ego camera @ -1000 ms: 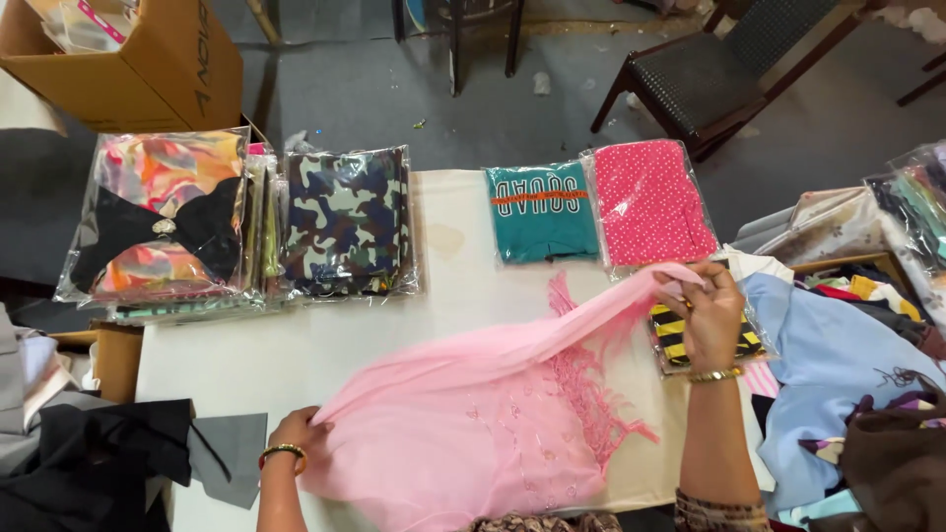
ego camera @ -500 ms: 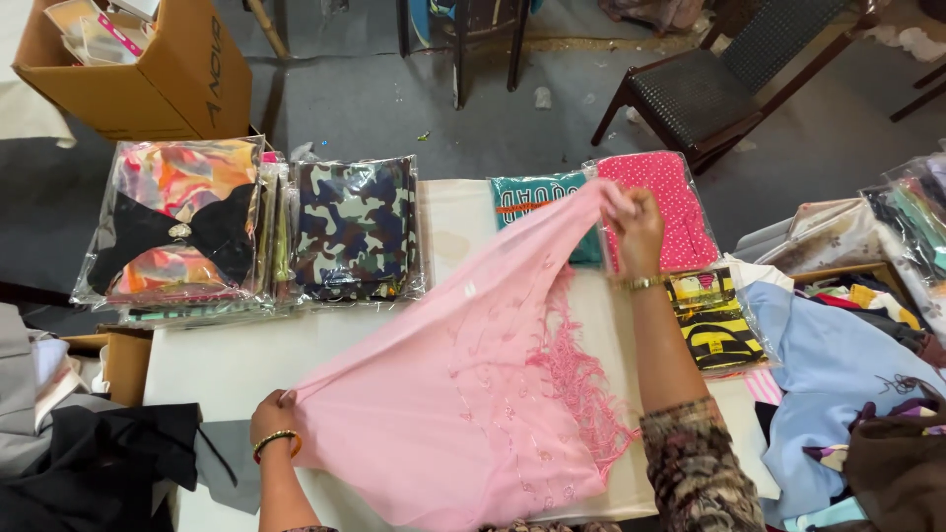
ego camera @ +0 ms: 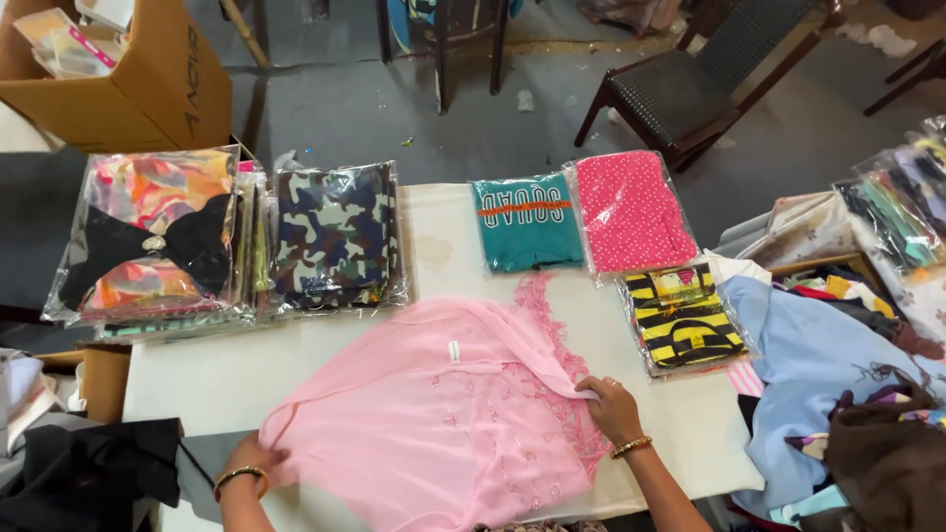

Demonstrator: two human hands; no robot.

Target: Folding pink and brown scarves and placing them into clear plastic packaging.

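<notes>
A pink garment (ego camera: 443,419) with lace trim lies spread on the white table (ego camera: 227,369), folded over on itself. My left hand (ego camera: 251,458) pinches its lower left corner at the table's near edge. My right hand (ego camera: 609,406) presses on the garment's right side, fingers closed on the fabric beside the lace edge. Both wrists wear gold bangles.
Bagged garments line the table's far side: a multicoloured stack (ego camera: 148,236), a camouflage pack (ego camera: 335,236), a teal pack (ego camera: 527,222), a pink dotted pack (ego camera: 631,212), a yellow-black striped pack (ego camera: 685,315). Loose clothes pile at right (ego camera: 838,394). A cardboard box (ego camera: 128,79) and chair (ego camera: 690,94) stand behind.
My right hand brought the raised end of the pink garment down from over the far packs onto the table, folding it over. The left hand stayed at the lower left corner.
</notes>
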